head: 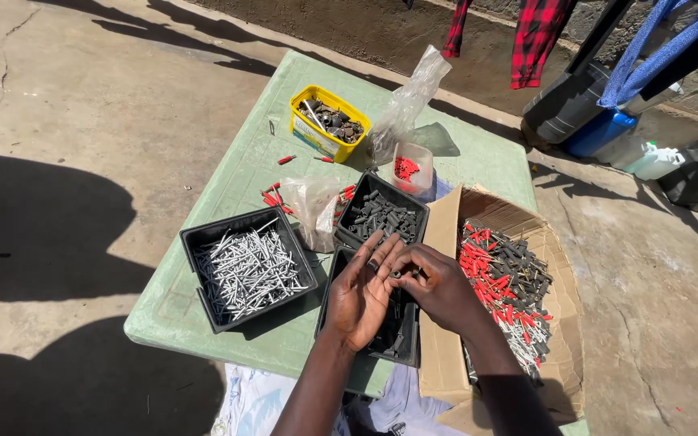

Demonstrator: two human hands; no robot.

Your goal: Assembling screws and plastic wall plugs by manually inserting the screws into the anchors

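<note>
left hand (363,295) spread palm-up at frame centre, small dark plugs (395,275) at its fingertips; right hand (438,287) pinching at them, over a black tray (406,347). could spill off the open palm, tilted. easily lost among mixed plugs and nails in the cardboard box (446,355) at right.

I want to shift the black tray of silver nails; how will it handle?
The black tray is heaped with silver nails, so probably heavy for its size. Its thin plastic walls may flex. Loose nails would likely slide and spill if tipped.
</note>
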